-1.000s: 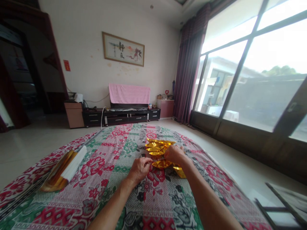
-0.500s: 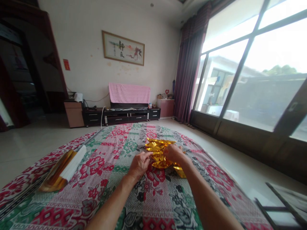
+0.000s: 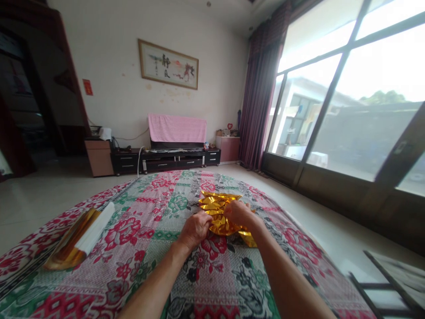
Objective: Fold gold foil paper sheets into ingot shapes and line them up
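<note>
Shiny gold foil paper (image 3: 223,227), creased into several pointed folds, lies on the flowered cloth ahead of me. My left hand (image 3: 196,227) is closed at the left edge of the foil, its thumb and fingers pinching a fold there. Over the foil's middle and right part, my right hand (image 3: 239,213) is bent with its fingers closed onto the foil. Its fingertips are partly hidden by the hand itself. Another piece of the gold foil pokes out below my right wrist.
A stack of gold and brown sheets (image 3: 68,248) with a white strip (image 3: 96,228) lies on the left of the cloth-covered round table (image 3: 139,261). A dark-framed stool or chair (image 3: 392,279) stands at the lower right. Beyond is a low black cabinet (image 3: 166,165).
The camera view has shifted slightly. Both hands stay at the foil, with the left hand's fingers a little closer in against its edge.
</note>
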### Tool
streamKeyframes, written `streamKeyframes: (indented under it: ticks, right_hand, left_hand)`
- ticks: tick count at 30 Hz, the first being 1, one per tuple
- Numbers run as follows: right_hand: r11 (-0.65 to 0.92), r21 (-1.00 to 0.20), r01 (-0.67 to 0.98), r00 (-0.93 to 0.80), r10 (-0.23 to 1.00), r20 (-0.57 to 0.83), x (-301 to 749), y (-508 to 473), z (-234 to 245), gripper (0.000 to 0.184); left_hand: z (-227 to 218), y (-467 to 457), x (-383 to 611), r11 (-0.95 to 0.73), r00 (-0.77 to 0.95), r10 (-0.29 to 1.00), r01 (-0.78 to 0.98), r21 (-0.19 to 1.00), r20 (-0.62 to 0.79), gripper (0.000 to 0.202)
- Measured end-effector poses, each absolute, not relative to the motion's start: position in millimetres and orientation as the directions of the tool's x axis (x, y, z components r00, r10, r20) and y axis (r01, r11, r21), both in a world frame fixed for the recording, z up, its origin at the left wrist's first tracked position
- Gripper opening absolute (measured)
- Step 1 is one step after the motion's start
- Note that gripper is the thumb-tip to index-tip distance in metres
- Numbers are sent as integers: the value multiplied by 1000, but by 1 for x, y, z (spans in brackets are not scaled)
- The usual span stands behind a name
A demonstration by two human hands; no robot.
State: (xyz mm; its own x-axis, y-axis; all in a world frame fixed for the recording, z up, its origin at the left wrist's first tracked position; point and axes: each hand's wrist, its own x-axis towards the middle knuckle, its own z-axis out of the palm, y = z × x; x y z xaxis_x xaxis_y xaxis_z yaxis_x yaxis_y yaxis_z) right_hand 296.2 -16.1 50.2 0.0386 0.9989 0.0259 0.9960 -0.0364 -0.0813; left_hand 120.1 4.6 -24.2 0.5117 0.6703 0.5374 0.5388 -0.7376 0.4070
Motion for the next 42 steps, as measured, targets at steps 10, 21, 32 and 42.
streamKeyframes:
  ticks: [10, 21, 32, 42]
  right_hand:
    - [0, -115, 993, 10, 996, 85, 305, -13, 42, 25]
    - [23, -139, 990, -2, 989, 149, 307, -19, 39, 24]
    - [61, -156, 986, -25, 975, 220, 307, -19, 36, 23]
    - [80, -138, 987, -51, 979, 199, 310, -30, 40, 20]
  left_hand:
    - [-27, 5, 121, -703, 482, 709, 534, 470, 515, 22]
    - [-30, 4, 121, -659, 435, 747, 581, 478, 503, 28]
    - [-12, -13, 115, -620, 374, 765, 647, 444, 524, 27]
    - [-5, -52, 117, -689, 516, 722, 594, 416, 461, 30]
